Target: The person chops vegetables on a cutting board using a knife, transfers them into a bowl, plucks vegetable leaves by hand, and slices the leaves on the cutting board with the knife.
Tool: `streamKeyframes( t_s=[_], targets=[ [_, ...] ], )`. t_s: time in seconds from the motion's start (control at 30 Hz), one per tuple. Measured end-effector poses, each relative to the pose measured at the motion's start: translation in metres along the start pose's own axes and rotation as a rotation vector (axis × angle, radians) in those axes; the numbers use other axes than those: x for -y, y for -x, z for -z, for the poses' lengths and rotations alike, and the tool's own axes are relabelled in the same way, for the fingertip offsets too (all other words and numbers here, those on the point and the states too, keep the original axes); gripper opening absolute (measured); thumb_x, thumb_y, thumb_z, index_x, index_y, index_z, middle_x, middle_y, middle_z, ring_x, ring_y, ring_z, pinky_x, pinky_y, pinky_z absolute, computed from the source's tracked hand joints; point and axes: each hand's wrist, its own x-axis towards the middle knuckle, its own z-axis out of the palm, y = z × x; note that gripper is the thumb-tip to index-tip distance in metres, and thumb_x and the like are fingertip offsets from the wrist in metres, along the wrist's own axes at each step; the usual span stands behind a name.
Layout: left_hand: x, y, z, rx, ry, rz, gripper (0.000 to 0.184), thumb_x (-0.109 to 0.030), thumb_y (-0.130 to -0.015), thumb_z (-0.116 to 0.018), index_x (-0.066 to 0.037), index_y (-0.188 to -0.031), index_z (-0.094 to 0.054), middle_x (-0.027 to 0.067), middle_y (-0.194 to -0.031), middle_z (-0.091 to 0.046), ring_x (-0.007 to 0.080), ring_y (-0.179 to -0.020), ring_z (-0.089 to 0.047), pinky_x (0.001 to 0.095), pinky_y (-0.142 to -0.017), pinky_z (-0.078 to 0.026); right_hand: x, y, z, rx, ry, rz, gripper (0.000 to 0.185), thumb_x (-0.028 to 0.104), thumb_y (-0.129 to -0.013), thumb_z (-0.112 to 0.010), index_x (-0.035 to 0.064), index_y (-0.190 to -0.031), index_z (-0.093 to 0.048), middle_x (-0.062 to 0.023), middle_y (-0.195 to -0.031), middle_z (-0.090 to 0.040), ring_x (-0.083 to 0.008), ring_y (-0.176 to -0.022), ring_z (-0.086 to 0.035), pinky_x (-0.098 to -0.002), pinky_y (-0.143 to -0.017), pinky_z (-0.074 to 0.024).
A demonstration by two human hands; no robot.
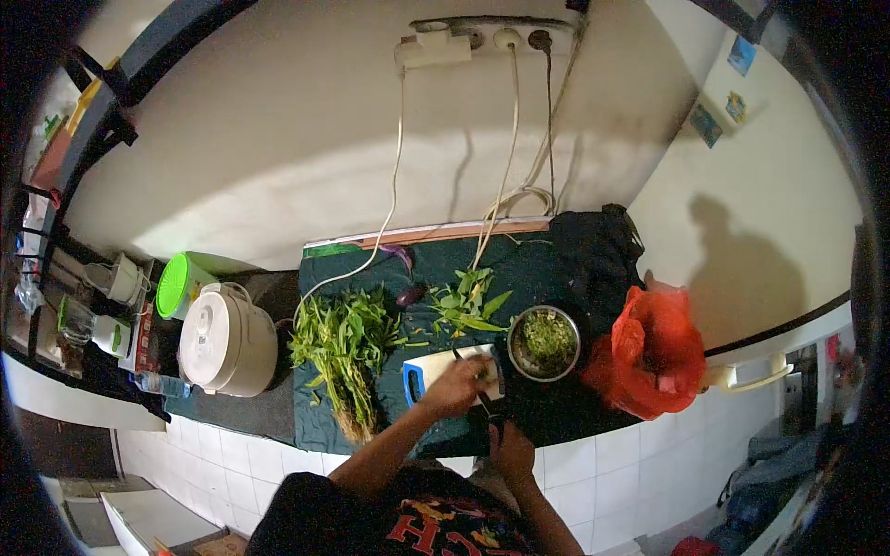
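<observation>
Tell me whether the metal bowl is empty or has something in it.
Not empty: the metal bowl holds chopped greens, with bare metal showing around its rim.

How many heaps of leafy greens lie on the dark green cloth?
2: a large green bunch left of the white, blue-edged cutting board, and a smaller green heap beyond it.

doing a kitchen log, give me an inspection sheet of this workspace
Surface: dark green cloth, crowded.
Work things: cutting board, steel bowl of chopped greens, leafy bunch, loose leaves.
Clutter: red plastic bag at right, purple vegetables at the back, rice cooker at left.
Hands: left hand over the cutting board; right hand gripping something dark, likely a knife.
Cables: white cord crosses the cloth at back left; a dark cord hangs from the wall sockets.
Surroundings: plain wall behind, white tiles below.
</observation>
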Motion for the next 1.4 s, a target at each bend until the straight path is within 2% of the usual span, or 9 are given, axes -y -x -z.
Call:
streamKeyframes(
  t_s=[0.07,0.3,0.67,0.8,0.83,0.97,1.07,1.23,1.4],
  targets=[
    [-0.038,0.015,0.012,-0.008,-0.316,-0.237,0.055,-0.016,-0.081,-0.062,-0.026,-0.136,-0.058,0.0174,-0.153,-0.033,0.0341,-0.14,-0.035,0.0509,-0.112,-0.032,0.001,-0.002,0.012,-0.092,0.07,0.069,0.044,0.042,-0.096,-0.054,-0.0002,-0.107,-0.061,-0.0203,-0.077,-0.066,-0.0384,-0.065,-0.066,-0.049,-0.06,-0.054],
    [0.008,0.023,-0.03,-0.067,-0.291,-0.006,0.066,-0.018,-0.091,-0.051,-0.039,-0.15,-0.033,0.0183,-0.16,-0.017,0.0368,-0.145,-0.027,0.0576,-0.115,-0.023,-0.022,-0.01,0.037,-0.15,0.105,0.162,0.043,0.048,-0.089,-0.063,0.0055,-0.098,-0.064,-0.0156,-0.079,-0.066,-0.0351,-0.072,-0.067,-0.0458,-0.062,-0.0536],
    [0.034,0.007,-0.014,-0.048,-0.299,0.115,0.056,-0.019,-0.094,-0.047,-0.03,-0.149,-0.038,0.0191,-0.162,-0.006,0.0403,-0.147,-0.016,0.059,-0.114,-0.021,-0.047,0.013,0.074,-0.089,0.086,0.167,0.042,0.045,-0.087,-0.067,0.005,-0.101,-0.066,-0.0145,-0.086,-0.069,-0.0337,-0.079,-0.067,-0.0439,-0.067,-0.0537],
    [0.037,-0.002,-0.014,-0.159,-0.06,0.242,0.041,-0.019,-0.091,-0.055,-0.02,-0.131,-0.061,0.0148,-0.145,-0.042,0.0405,-0.135,-0.034,0.0578,-0.105,-0.033,-0.053,0.025,0.071,-0.055,0.057,0.087,0.04,0.044,-0.088,-0.067,0.0062,-0.101,-0.066,-0.0159,-0.089,-0.07,-0.0341,-0.081,-0.068,-0.0429,-0.069,-0.0543],
    [0.041,-0.006,-0.017,-0.354,-0.039,0.2,0.027,-0.02,-0.088,-0.06,-0.016,-0.113,-0.071,0.0105,-0.118,-0.062,0.0349,-0.118,-0.051,0.0507,-0.096,-0.042,-0.055,0.027,0.068,-0.081,0.013,0.075,0.041,0.045,-0.088,-0.067,0.006,-0.101,-0.066,-0.0161,-0.087,-0.07,-0.0344,-0.08,-0.068,-0.0432,-0.069,-0.0541],
    [0.041,-0.021,-0.009,-0.356,0.035,0.344,0.021,-0.029,-0.084,-0.067,-0.01,-0.09,-0.074,0.0116,-0.089,-0.068,0.0324,-0.086,-0.065,0.0437,-0.075,-0.053,-0.051,0.033,0.069,-0.094,-0.022,0.03,0.044,0.048,-0.087,-0.066,0.0051,-0.097,-0.064,-0.0166,-0.083,-0.069,-0.0359,-0.078,-0.068,-0.0447,-0.068,-0.0529],
    [0.022,-0.04,0.027,-0.17,-0.002,0.56,0.024,-0.032,-0.083,-0.068,-0.009,-0.084,-0.073,0.0129,-0.087,-0.067,0.0344,-0.084,-0.066,0.0462,-0.069,-0.054,-0.044,0.034,0.071,-0.052,-0.04,-0.035,0.043,0.048,-0.087,-0.066,0.0059,-0.093,-0.063,-0.0169,-0.081,-0.068,-0.0364,-0.076,-0.067,-0.0458,-0.067,-0.0522],
    [0.073,-0.078,-0.011,-0.154,-0.137,0.439,0.033,-0.011,-0.09,-0.049,-0.007,-0.122,-0.058,0.0184,-0.112,-0.062,0.0382,-0.097,-0.065,0.0474,-0.078,-0.056,-0.071,0.045,0.048,-0.015,0.011,-0.04,0.037,0.044,-0.087,-0.067,0.0088,-0.098,-0.065,-0.016,-0.083,-0.07,-0.0369,-0.076,-0.067,-0.0474,-0.067,-0.0518],
    [0.07,-0.093,0.002,-0.161,-0.166,0.58,0.034,-0.012,-0.088,-0.053,-0.005,-0.121,-0.057,0.0183,-0.11,-0.062,0.0354,-0.104,-0.063,0.0436,-0.083,-0.056,-0.063,0.057,0.064,0.077,0.038,-0.208,0.037,0.044,-0.086,-0.067,0.0074,-0.092,-0.066,-0.0153,-0.083,-0.07,-0.0369,-0.077,-0.067,-0.0478,-0.068,-0.0519]
  ],
)
